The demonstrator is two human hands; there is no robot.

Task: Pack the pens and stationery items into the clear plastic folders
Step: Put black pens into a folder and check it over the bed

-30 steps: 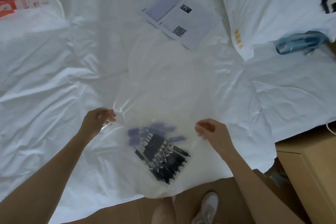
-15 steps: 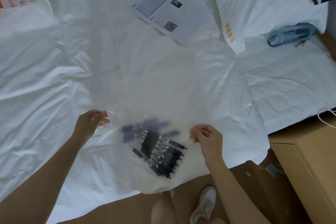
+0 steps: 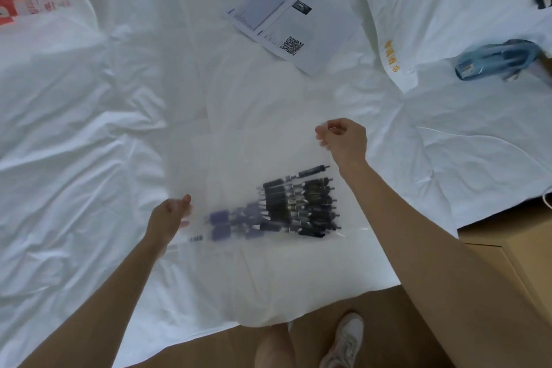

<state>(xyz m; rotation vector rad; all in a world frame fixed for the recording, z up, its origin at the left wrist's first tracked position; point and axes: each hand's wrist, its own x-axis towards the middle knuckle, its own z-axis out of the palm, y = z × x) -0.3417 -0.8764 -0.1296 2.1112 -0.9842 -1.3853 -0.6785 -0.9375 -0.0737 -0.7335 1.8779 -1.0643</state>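
Note:
A clear plastic folder point(image 3: 239, 158) lies over the white bed sheet, turned so its long side runs left to right. Inside it sit several black pens point(image 3: 301, 203) in a bundle, with bluish-purple items point(image 3: 222, 222) at their left end. My left hand point(image 3: 170, 219) grips the folder's lower left edge. My right hand point(image 3: 343, 139) pinches the folder's upper right edge, fingers curled.
A printed sheet with a QR code point(image 3: 294, 22) lies further back. A white pillow point(image 3: 442, 3) with yellow lettering is at the right, with a blue packet point(image 3: 495, 60) beside it. A red-printed plastic bag point(image 3: 33, 3) sits far left. A wooden cabinet point(image 3: 513, 260) stands right of the bed.
The folder has been rotated, so the pens now lie nearly level instead of slanting down. My right hand rose to the upper right edge; my left hand dropped to the lower left.

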